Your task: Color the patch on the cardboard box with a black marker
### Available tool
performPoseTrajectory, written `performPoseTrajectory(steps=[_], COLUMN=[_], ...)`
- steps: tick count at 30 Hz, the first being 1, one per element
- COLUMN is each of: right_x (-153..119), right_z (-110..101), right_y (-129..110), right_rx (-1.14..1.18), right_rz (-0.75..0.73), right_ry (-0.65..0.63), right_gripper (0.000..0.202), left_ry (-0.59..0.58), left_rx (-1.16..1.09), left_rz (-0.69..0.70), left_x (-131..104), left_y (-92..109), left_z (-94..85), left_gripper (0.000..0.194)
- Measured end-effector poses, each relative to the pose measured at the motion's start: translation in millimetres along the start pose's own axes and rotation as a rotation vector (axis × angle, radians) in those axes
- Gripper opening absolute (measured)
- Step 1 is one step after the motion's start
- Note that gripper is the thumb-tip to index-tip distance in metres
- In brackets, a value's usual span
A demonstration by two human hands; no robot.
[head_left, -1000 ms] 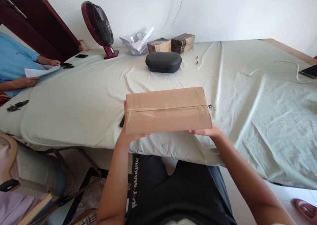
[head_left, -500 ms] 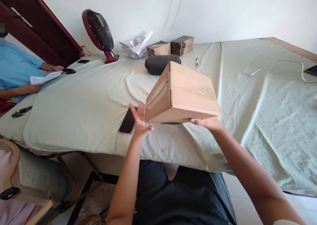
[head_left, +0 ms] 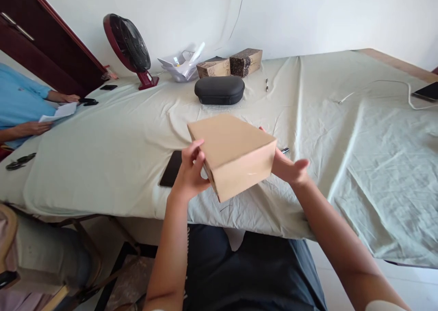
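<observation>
Here the left hand (head_left: 188, 174) and the right hand (head_left: 287, 167) clasp a plain cardboard box (head_left: 232, 153) from opposite sides, holding it tilted above the near edge of the counter (head_left: 102, 156), which is draped in a pale green cloth. A dark phone (head_left: 170, 174) lies flat on the cloth just beside the left hand, partly hidden by it. Farther back sit a black case (head_left: 219, 90), a red fan (head_left: 128, 44) and two small brown boxes (head_left: 229, 64), while another person's hand (head_left: 32, 128) holds a paper (head_left: 58, 112) at the far left.
</observation>
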State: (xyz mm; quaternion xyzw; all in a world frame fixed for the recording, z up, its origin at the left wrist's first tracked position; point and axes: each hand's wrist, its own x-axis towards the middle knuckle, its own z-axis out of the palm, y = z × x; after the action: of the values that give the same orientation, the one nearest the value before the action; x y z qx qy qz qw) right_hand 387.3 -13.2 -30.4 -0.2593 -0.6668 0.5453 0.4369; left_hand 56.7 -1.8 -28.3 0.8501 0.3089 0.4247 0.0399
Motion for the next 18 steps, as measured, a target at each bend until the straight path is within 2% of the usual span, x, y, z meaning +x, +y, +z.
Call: performPoseTrajectory(steps=[3, 5, 6, 8, 11, 12, 14, 16, 18], right_x=[-1.7, -0.9, 0.0, 2.4, 6.5, 7.5, 8.3, 7.7, 6.5], right_z=[-4.8, -6.4, -6.8, -6.8, -5.1, -4.0, -1.1, 2.2, 5.5], right_y=[-2.3, -1.2, 0.1, 3.3, 6.3, 6.6, 7.0, 8.6, 11.5], right_rx=[0.179, 0.202, 0.195, 0.137, 0.009, -0.016, -0.027, -0.018, -0.011], right_rz=[0.221, 0.343, 0.367, 0.322, 0.14, 0.095, 0.046, 0.038, 0.037], right_ry=[0.03, 0.054, 0.067, 0.123, 0.224, 0.239, 0.238, 0.195, 0.145], right_gripper=[0.121, 0.104, 0.098, 0.096, 0.101, 0.103, 0.107, 0.115, 0.124], left_ry=[0.04, 0.015, -0.015, -0.124, -0.283, -0.29, -0.249, -0.194, -0.125], left_rx=[0.141, 0.177, 0.181, 0.134, -0.194, -0.373, -0.725, -0.92, -0.945], left_rz=[0.23, 0.228, 0.182, -0.007, -0.414, -0.535, -0.699, -0.757, -0.745], left_x=[-9.4, -15.8, -18.6, -23.3, -26.6, -26.1, -21.8, -12.8, -1.7], left_y=[8.7, 15.3, 17.9, 20.2, 15.3, 12.5, 7.9, 7.2, 11.4], left_z=[5.6, 11.5, 14.0, 16.3, 14.4, 13.9, 15.0, 19.7, 26.6], left_gripper=[0.117, 0.117, 0.118, 0.114, 0.09, 0.085, 0.092, 0.102, 0.103])
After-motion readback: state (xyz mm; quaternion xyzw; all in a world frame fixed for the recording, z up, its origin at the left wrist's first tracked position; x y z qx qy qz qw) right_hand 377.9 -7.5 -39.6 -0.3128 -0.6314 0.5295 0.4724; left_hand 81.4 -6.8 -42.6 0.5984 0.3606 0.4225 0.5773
